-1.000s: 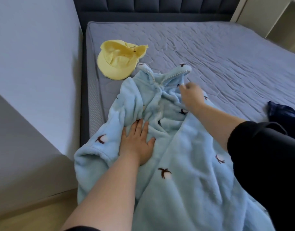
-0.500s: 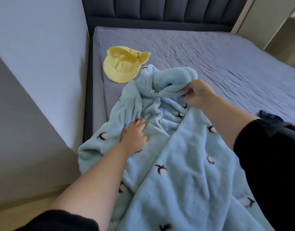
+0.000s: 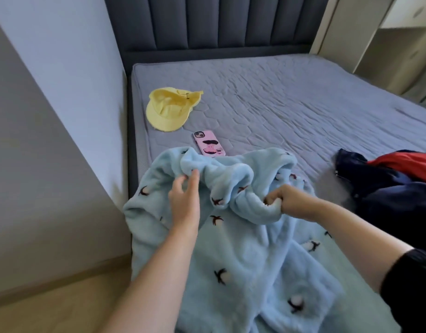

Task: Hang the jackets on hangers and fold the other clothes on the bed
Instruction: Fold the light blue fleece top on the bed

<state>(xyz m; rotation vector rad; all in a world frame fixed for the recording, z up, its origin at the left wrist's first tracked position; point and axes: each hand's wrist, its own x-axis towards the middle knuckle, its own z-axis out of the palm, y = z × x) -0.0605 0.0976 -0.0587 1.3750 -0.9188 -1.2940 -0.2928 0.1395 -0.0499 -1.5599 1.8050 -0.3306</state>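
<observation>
A light blue fleece garment [image 3: 243, 255] with small penguin prints lies bunched at the near left corner of the grey bed [image 3: 291, 104], its lower part hanging over the edge. My right hand [image 3: 287, 199] grips a thick fold of its upper part in a fist. My left hand [image 3: 184, 195] pinches the fleece near its top edge between thumb and fingertips.
A yellow cap [image 3: 169, 108] lies on the mattress near the wall, and a pink-cased phone [image 3: 209, 143] lies just beyond the fleece. A dark navy and red garment [image 3: 387, 179] is heaped at the right. A white wall [image 3: 62, 92] borders the left; shelving [image 3: 394, 39] stands far right.
My right hand has pulled the hood end of the fleece back towards me, uncovering the pink phone. My left hand lifted off the fabric and now pinches its top edge.
</observation>
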